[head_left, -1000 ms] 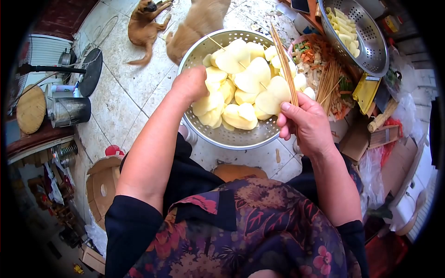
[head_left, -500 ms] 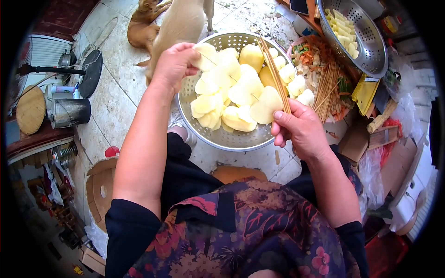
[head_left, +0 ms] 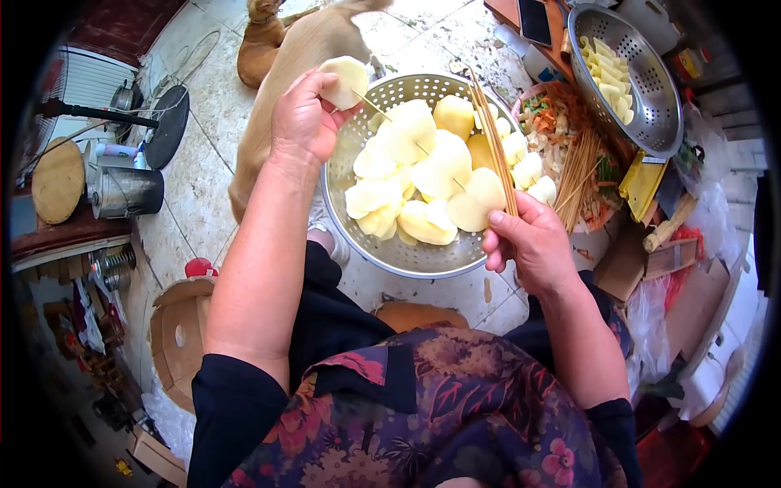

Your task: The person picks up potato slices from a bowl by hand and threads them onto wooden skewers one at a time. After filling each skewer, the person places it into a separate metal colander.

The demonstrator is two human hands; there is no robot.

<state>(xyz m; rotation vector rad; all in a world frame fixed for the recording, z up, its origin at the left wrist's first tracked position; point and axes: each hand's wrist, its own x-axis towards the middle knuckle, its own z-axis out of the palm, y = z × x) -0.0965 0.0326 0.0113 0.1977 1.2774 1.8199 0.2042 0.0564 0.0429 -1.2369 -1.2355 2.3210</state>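
Between the fingers of my left hand (head_left: 307, 115) is a round pale potato slice (head_left: 346, 82) at the upper left end of a thin skewer. More slices (head_left: 441, 165) sit spaced along that skewer, down to one beside my right hand (head_left: 530, 244). My right hand is closed on a bundle of thin wooden skewers (head_left: 495, 138) that points up and away. Beneath them a perforated metal colander (head_left: 382, 259) holds loose potato slices (head_left: 377, 207) and whole peeled potatoes (head_left: 454, 114).
Two dogs stand or lie beyond my left hand, the nearer one tan (head_left: 289, 106). At the upper right are a second colander (head_left: 651, 106) with cut pieces, a phone (head_left: 534, 20), and vegetable scraps (head_left: 549, 114) with loose skewers (head_left: 579, 175). A cardboard box (head_left: 172, 333) is at the left.
My left hand has tilted its slice, and the skewer now shows more length beside it. The view has shifted slightly, and the tan dog has moved nearer on the left.
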